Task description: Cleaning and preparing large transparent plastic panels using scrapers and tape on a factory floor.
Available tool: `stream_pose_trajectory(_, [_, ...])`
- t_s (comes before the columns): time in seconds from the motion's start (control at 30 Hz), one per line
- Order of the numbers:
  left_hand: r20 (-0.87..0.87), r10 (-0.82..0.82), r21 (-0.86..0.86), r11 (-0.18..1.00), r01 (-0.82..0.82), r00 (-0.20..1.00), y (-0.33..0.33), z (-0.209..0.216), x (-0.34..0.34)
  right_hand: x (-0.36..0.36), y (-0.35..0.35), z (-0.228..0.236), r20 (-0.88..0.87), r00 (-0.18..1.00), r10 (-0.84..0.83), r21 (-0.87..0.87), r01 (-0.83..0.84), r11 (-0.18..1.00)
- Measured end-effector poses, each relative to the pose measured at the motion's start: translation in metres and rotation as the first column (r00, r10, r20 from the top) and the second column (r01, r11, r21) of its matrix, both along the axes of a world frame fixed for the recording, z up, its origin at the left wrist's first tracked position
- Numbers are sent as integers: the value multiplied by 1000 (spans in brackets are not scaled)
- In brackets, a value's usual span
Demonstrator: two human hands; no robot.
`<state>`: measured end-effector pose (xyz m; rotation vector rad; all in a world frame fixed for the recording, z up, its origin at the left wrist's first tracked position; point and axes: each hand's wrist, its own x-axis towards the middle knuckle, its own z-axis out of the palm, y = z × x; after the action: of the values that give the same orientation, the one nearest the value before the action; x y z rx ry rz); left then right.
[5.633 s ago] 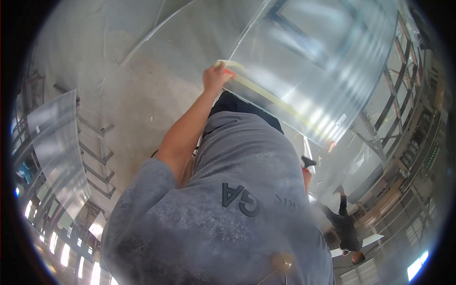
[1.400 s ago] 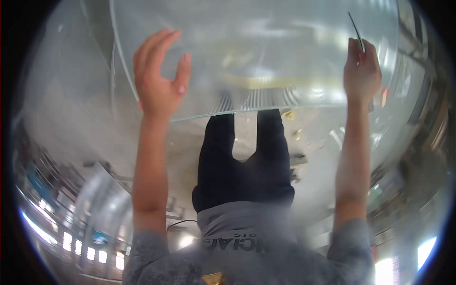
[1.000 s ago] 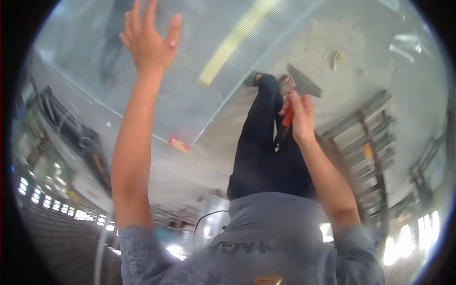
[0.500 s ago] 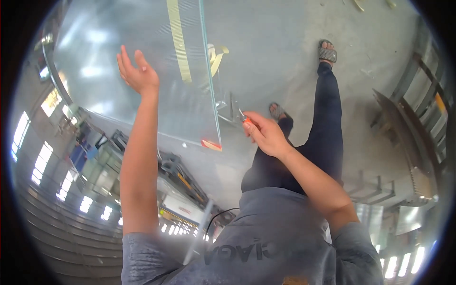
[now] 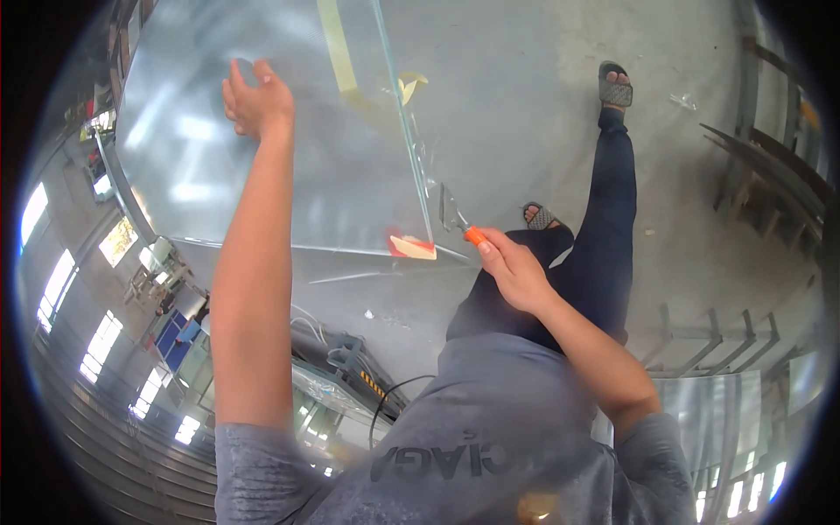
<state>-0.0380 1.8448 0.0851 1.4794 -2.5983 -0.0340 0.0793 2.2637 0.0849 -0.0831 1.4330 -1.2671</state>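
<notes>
My left hand (image 5: 260, 103) is over the large glass sheet (image 5: 332, 188), its fingers loosely curled and apart, with nothing visible in them. Whether it touches the glass I cannot tell. In my right hand (image 5: 518, 269) is a small trowel (image 5: 474, 235), gripped by its orange handle. The trowel's metal head points away from me, just right of the sheet's edge. Red and cream tape (image 5: 413, 248) covers the sheet's near right corner. A pale yellow tape strip (image 5: 339, 54) runs along the glass farther off, and a loose curl of tape (image 5: 411, 86) shows beside the edge.
Dark metal racks (image 5: 761, 166) stand at the far right, with metal brackets (image 5: 717, 337) nearer me. My sandalled foot (image 5: 615, 85) is on the grey floor. Machinery with a yellow-striped part (image 5: 372, 382) and cables is at the lower left. Plastic scraps (image 5: 682, 102) lie on the floor.
My left hand has shifted slightly away from me and its fingers have curled more. The trowel has turned, showing more of its metal head. The whole view has shifted.
</notes>
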Motion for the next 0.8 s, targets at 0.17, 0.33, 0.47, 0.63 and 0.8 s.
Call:
stream_pose_trajectory(0.17, [-8,-10,-8,1000,10,1000,1,-1,5,2,-9,21,-58,995,87,35,-85,996])
stream_pose_trajectory(0.33, [-30,-26,32,999,27,999,7,2,2,12,-13,18,-69,994,82,67,-77,995])
stream_pose_trajectory(0.47, [-45,-26,70,997,29,999,9,4,0,16,-17,19,-116,989,89,119,-75,990])
stream_pose_trajectory(0.63, [-44,-40,75,996,43,998,7,4,2,19,-20,26,-211,971,113,203,-70,977])
stream_pose_trajectory(0.8, [-38,-54,55,997,56,998,7,1,2,19,-21,24,-274,950,153,241,-86,967])
